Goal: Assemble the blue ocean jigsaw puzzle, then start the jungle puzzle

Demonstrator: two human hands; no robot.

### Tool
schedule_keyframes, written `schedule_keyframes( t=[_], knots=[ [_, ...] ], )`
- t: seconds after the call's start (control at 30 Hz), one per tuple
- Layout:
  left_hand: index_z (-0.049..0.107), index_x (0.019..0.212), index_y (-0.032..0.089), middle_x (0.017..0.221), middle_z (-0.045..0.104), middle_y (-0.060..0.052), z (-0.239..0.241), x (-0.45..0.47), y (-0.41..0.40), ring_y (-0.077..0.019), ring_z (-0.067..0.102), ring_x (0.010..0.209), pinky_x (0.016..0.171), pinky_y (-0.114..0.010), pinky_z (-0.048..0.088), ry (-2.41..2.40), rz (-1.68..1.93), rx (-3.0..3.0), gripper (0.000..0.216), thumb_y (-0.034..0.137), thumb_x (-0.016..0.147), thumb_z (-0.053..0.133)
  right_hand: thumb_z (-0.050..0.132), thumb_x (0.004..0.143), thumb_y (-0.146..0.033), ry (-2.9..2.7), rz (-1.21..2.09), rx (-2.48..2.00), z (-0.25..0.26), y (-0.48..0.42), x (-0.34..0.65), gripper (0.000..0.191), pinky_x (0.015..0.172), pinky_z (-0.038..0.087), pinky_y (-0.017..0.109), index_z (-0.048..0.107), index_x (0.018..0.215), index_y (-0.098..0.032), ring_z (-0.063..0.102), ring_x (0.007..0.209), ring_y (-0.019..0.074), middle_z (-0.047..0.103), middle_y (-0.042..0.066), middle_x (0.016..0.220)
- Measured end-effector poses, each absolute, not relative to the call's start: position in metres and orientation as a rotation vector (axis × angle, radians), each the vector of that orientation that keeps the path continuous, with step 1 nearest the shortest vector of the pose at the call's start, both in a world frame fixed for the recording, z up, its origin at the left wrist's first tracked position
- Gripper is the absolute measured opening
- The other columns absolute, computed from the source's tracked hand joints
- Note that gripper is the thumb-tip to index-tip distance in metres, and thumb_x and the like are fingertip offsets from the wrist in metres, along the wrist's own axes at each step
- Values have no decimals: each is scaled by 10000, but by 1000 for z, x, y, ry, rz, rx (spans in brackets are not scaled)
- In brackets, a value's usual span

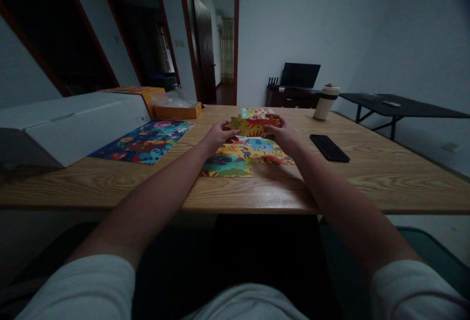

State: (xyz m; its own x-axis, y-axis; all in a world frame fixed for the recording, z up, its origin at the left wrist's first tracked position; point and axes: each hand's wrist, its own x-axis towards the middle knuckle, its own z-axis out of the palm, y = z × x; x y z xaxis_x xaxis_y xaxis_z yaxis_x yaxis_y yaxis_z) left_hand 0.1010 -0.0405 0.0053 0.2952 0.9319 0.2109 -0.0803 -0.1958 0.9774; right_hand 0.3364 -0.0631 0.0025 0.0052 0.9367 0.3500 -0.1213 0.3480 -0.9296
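Both my hands hold a yellow and orange jigsaw section tilted up off the wooden table. My left hand pinches its left edge with closed fingers. My right hand grips its right edge the same way. Below it lies a flat assembled puzzle part with blue and yellow animals, and a green and blue part nearer me. Another colourful piece lies just beyond the held section.
A dark blue puzzle picture sheet lies at left beside a white box. An orange box sits behind. A black phone and a cream tumbler are at right. A black side table stands beyond.
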Motion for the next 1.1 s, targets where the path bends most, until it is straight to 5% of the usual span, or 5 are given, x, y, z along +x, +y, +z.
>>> schedule_keyframes(
  t=[0.23, 0.67, 1.1],
  knots=[
    [600, 944, 178, 738, 689, 1, 5, 100, -45, -109, 653, 561, 544, -208, 460, 913, 1129, 1458, 276, 177, 730, 774, 792, 671, -259, -1280, 1059, -827, 9, -75, 333, 468, 742, 618, 325, 590, 1093, -265, 687, 925, 185, 678, 20, 1089],
    [547, 1079, 177, 1000, 721, -54, 7, 108, -59, -158, 724, 699, 631, -260, 562, 666, 1188, 1396, 555, 259, 633, 866, 836, 660, -313, -1290, 1045, -785, 13, -85, 325, 436, 781, 624, 364, 612, 1031, -268, 685, 971, 207, 687, 10, 1101],
    [563, 1016, 184, 922, 706, -27, 11, 112, -65, -141, 684, 675, 615, -253, 527, 683, 1322, 1454, 551, 323, 598, 894, 793, 748, -320, -1289, 1118, -853, 10, -85, 324, 373, 725, 623, 329, 606, 1066, -265, 709, 913, 199, 716, 39, 1079]
  ],
)
